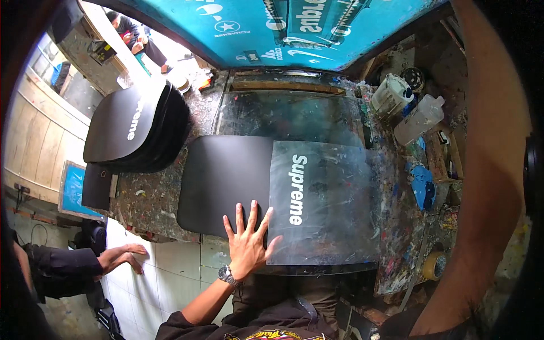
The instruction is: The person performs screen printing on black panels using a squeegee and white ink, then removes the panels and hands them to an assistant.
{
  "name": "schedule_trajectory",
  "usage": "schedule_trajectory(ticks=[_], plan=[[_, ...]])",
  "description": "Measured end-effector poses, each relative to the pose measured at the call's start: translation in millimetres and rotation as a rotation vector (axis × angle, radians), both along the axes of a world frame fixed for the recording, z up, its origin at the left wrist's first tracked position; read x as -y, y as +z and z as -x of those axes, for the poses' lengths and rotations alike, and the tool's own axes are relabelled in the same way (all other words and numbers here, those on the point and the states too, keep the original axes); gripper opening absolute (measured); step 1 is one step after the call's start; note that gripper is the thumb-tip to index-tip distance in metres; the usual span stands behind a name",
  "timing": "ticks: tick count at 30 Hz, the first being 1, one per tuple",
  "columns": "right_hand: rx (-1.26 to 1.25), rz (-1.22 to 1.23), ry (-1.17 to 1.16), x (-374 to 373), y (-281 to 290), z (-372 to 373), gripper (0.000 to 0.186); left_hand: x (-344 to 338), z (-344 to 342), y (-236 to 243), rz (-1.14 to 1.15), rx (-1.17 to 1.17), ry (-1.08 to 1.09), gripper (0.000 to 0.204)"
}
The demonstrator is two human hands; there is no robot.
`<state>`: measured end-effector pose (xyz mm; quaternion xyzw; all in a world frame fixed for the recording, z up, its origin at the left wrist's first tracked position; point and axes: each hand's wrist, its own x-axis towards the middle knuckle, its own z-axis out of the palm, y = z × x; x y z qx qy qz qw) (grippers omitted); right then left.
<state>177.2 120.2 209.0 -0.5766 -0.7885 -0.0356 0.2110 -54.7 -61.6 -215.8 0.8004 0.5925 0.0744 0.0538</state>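
My left hand [247, 243], a watch at its wrist, lies with fingers spread over the near edge of a smooth black panel [226, 181] with rounded corners. Its thumb side reaches the left edge of a clear plastic sheet [340, 215] bearing white lettering. That sheet lies against or over the panel's right side; I cannot tell how far they overlap. Both rest on a paint-stained glass plate [294, 116]. My right arm [492, 170] stretches up along the right rim toward a raised turquoise printing screen [249, 34], its hand out of view.
A stack of black panels [136, 124], the top one printed in white, stands at the table's left. At the right are a paint-smeared white tub [391, 93], a cloudy plastic container [419, 119], a blue-stained object [423, 187] and a tape roll [434, 265]. Other people sit beyond the table.
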Motion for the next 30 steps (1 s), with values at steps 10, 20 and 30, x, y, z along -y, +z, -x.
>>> schedule_trajectory(ticks=[10,20,30], plan=[[0.000,-0.046,-0.022,6,21,5,0.068,10,-6,9,-0.150,0.311,-0.098,0.060],[-0.063,-0.150,0.029,16,-48,60,0.056,-70,-10,163,-1.004,0.504,-0.083,0.061],[-0.320,-0.381,0.087,220,-295,22,0.051,-16,98,63,-0.360,-0.150,-0.041,0.039]])
